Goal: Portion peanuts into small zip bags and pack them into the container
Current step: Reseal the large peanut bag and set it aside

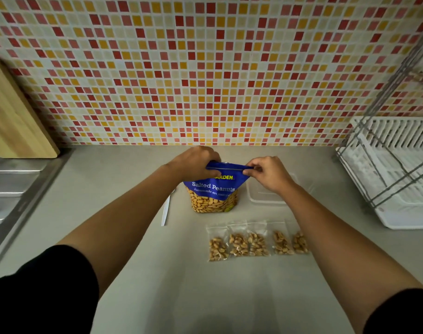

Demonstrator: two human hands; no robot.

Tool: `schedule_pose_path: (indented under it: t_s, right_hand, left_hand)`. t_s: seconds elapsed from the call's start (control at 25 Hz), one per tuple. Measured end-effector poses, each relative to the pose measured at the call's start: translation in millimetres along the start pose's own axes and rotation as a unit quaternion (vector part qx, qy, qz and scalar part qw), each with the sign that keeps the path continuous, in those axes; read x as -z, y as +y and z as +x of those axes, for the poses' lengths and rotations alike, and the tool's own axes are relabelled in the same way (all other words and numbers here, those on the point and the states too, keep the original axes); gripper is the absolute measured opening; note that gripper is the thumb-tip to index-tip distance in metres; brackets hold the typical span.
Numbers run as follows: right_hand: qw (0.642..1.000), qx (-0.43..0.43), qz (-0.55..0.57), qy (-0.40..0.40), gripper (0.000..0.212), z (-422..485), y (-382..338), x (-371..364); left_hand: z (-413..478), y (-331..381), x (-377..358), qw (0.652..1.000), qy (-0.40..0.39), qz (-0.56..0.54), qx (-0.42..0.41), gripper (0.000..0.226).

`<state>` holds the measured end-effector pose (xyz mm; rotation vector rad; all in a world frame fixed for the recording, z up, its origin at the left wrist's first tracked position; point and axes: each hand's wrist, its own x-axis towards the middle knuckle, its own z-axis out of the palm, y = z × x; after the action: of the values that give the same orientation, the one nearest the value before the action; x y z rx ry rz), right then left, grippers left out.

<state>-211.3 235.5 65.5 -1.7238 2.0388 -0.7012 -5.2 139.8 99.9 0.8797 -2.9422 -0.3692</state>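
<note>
A blue bag of salted peanuts (214, 194) stands upright in the middle of the grey counter. My left hand (193, 161) pinches the left end of its top strip, and my right hand (265, 173) pinches the right end. The strip between them looks pressed flat. In front of the bag lies a row of several small clear zip bags (257, 242) with peanuts inside. A clear plastic container (265, 197) sits to the right of the bag, partly hidden by my right wrist. A white spoon (165, 208) lies to the left of the bag.
A white dish rack (395, 169) with a wire frame stands at the right. A wooden cutting board (15, 121) leans on the tiled wall at the left, above a steel sink (10, 186). The counter (181, 273) extends toward me.
</note>
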Motion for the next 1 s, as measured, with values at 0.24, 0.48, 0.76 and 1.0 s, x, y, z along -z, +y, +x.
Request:
schedule_pose_path:
  t_s: [0.24, 0.48, 0.76, 1.0]
  right_hand:
    - [1.000, 0.018, 0.013, 0.006, 0.015, 1, 2, 0]
    - [1.000, 0.003, 0.007, 0.000, 0.009, 3, 4, 1]
    - [0.999, 0.001, 0.030, -0.027, 0.008, 7, 3, 3]
    - [1.000, 0.004, 0.022, -0.021, 0.010, 8, 6, 4]
  left_hand:
    - [36, 34, -18, 0.999, 0.003, 0.019, -0.029, 0.025]
    - [30, 30, -24, 0.996, 0.043, 0.071, -0.041, 0.026]
    - [3, -12, -14, 0.995, 0.053, 0.074, -0.043, 0.029]
    - [-22, -43, -11, 0.991, 0.096, 0.084, -0.044, 0.023]
